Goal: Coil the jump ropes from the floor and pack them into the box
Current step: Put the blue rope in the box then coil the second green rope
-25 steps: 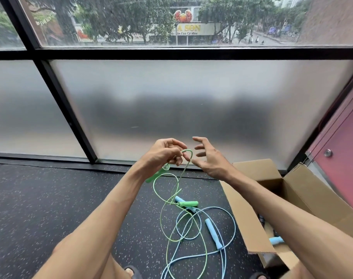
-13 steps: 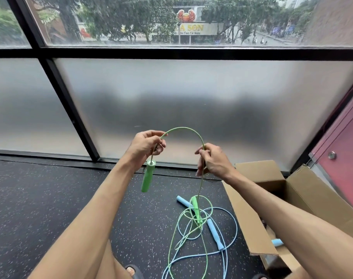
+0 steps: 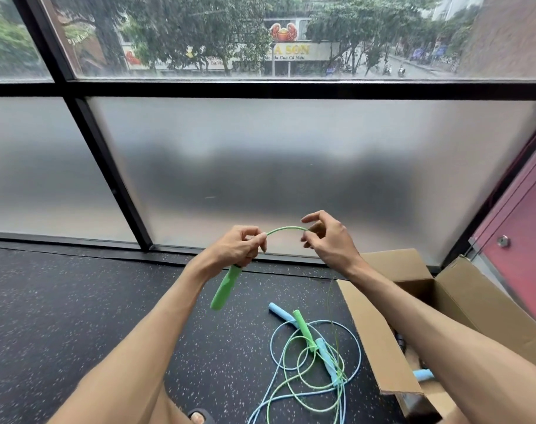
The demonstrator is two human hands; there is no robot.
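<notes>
Nearest, on the speckled floor [image 3: 77,316], the blue jump rope [image 3: 281,314] and the slack of the green jump rope [image 3: 305,330] lie in one overlapping tangle just beside the open cardboard box [image 3: 480,301], which already holds a blue handle [image 3: 422,374]. Higher up, the left hand [image 3: 236,246] grips the top of one green handle [image 3: 225,289], which hangs below the fist. The right hand [image 3: 331,240] pinches the cord [image 3: 286,228], and a short arc spans between both hands. The cord appears light, thin and springy: expect loops to spring open unless clamped. Hold the handles for control. Lifting may drag the blue rope. Room is open to the left; the box flap [image 3: 370,338] and the window [image 3: 291,163] limit the right and far sides
</notes>
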